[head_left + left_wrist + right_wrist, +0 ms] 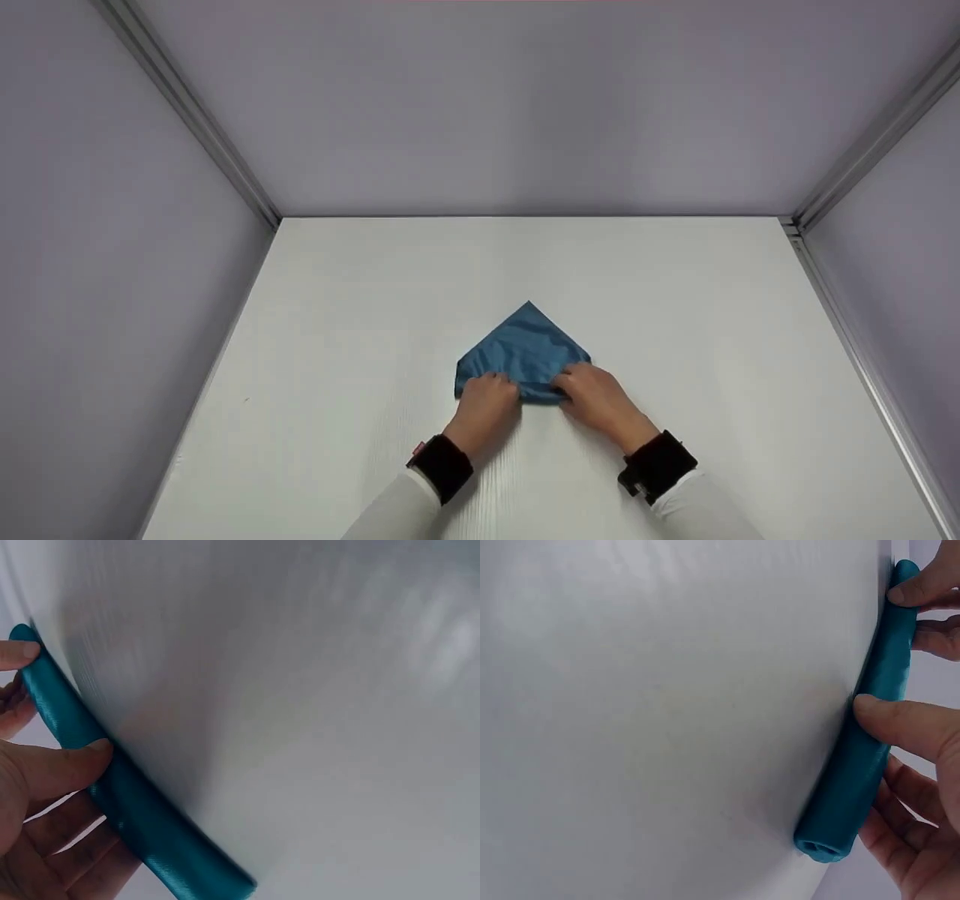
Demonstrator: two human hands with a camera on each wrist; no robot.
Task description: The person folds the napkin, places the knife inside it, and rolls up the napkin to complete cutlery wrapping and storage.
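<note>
A blue cloth [525,349] lies on the white table [360,315], its far corner pointing away from me and its near edge rolled into a tube. My left hand [486,401] grips the left part of that roll [127,802], thumb on the near side and fingers on the far side. My right hand [592,396] grips the right part of the roll [859,765] the same way. In the right wrist view the open end of the rolled cloth shows. Both hands sit close together at the cloth's near edge.
Grey walls [525,112] with metal corner rails [202,127] enclose the table on the left, back and right. Black wristbands [442,465] sit on both white sleeves.
</note>
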